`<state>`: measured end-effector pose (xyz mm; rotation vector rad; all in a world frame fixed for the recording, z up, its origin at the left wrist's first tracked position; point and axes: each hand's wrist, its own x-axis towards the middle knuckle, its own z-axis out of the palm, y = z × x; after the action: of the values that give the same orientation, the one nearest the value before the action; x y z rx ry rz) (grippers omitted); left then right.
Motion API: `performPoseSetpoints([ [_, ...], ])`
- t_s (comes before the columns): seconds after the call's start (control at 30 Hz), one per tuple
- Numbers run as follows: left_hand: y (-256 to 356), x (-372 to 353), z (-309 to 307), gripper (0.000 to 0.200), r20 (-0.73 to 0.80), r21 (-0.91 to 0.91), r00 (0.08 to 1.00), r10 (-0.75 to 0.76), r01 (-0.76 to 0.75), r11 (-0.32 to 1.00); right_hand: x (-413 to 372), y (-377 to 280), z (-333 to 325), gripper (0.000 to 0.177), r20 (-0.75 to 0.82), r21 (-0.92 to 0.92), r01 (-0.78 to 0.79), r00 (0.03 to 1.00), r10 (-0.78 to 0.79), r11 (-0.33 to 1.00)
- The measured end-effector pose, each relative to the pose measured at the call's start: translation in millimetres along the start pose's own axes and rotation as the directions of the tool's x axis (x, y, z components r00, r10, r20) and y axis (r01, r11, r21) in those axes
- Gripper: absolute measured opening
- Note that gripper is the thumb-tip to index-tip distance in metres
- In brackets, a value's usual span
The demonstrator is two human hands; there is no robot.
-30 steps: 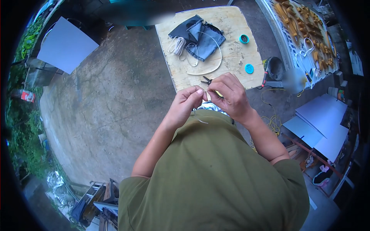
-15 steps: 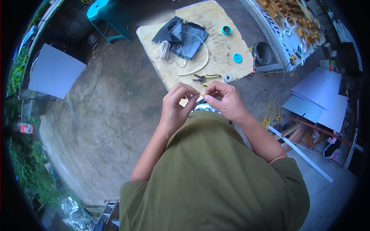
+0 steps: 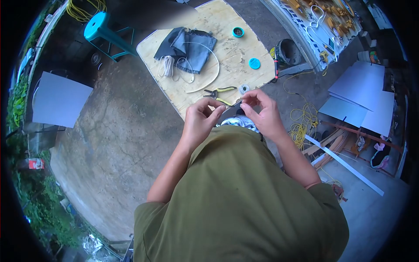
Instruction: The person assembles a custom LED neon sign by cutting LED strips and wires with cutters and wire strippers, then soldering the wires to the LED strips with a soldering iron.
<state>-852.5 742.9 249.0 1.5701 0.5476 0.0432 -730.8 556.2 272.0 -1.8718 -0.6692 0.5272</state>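
Observation:
My left hand [image 3: 201, 118] is closed in a pinch, thumb against forefinger, just over the near edge of the wooden table [image 3: 170, 96]. To its right, my right hand [image 3: 266, 112] pinches in the same way, its fingertips a short gap from the left ones. Something thin and dark shows at the fingertips, too small to name. Just beyond my hands lie yellow-handled pliers or cutters [image 3: 220, 92] and a small spool [image 3: 244, 88]. Farther back, folded blue denim cloth [image 3: 198, 50] lies by a bundle of white cord [image 3: 166, 67].
A small teal container [image 3: 238, 32] and a teal lid [image 3: 254, 63] are on the table. A teal stool [image 3: 102, 32] stands back left. On the right are a bucket [image 3: 289, 53], tangled yellow cable [image 3: 301, 131], pale boards [image 3: 358, 96] and a long white strip [image 3: 345, 166].
My fingertips have moved slightly apart, the right hand going a little to the right. The view has shifted, so the table and the things on it appear farther left.

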Motion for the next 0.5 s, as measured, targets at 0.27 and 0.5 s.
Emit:
performPoseSetpoints([
  [0.27, 25.9, 45.7, 82.4, 0.015, 0.044, 0.061, 0.997, 0.057, -0.059, 0.996, 35.4, 22.3, -83.1, 0.02, 0.103, -0.147, 0.324, 0.945, -0.311, 0.935],
  [0.5, 44.7, 84.4, 163.6, 0.01, -0.027, 0.356, 0.984, 0.174, -0.153, 0.922, 61.9, 71.1, -164.3, 0.014, 0.254, -0.037, 0.195, 0.95, -0.179, 0.98],
])
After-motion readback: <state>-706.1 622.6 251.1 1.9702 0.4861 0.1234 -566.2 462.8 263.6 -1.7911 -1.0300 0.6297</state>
